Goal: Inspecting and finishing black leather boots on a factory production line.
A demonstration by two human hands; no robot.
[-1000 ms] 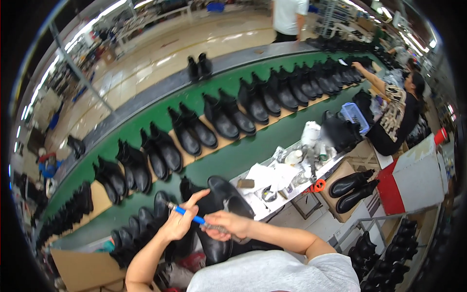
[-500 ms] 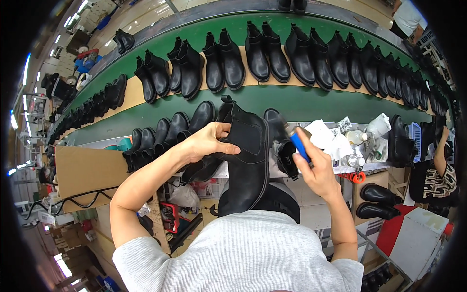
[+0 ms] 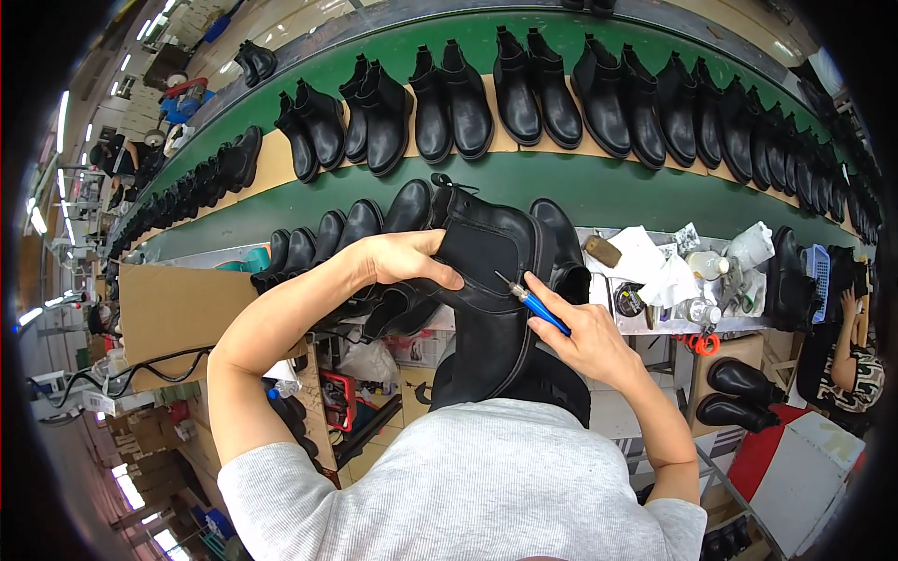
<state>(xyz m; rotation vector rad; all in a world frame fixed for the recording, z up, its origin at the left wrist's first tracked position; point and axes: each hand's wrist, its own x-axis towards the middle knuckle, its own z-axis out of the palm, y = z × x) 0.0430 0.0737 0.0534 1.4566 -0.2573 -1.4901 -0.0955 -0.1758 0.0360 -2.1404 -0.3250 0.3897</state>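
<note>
A black leather ankle boot with an elastic side panel is held in front of my body, its toe toward my lap. My left hand grips its shaft, thumb across the elastic panel and fingers hidden behind. In my right hand is a blue pen-like pointed tool with a metal collar and thin tip. The tip lies over the boot's side, near the panel's lower edge; I cannot tell whether it touches. Just beyond, another black boot stands on the bench.
Paired black boots line cardboard strips on the green conveyor. At right on the bench are white papers, a brown block, a round dark tin, plastic bottles and orange-handled scissors. A co-worker's arm shows far right.
My right hand has brought the blue tool left and down, from beyond the boot's right edge to over its side. My left hand keeps hold of the boot. The whole view has shifted slightly.
</note>
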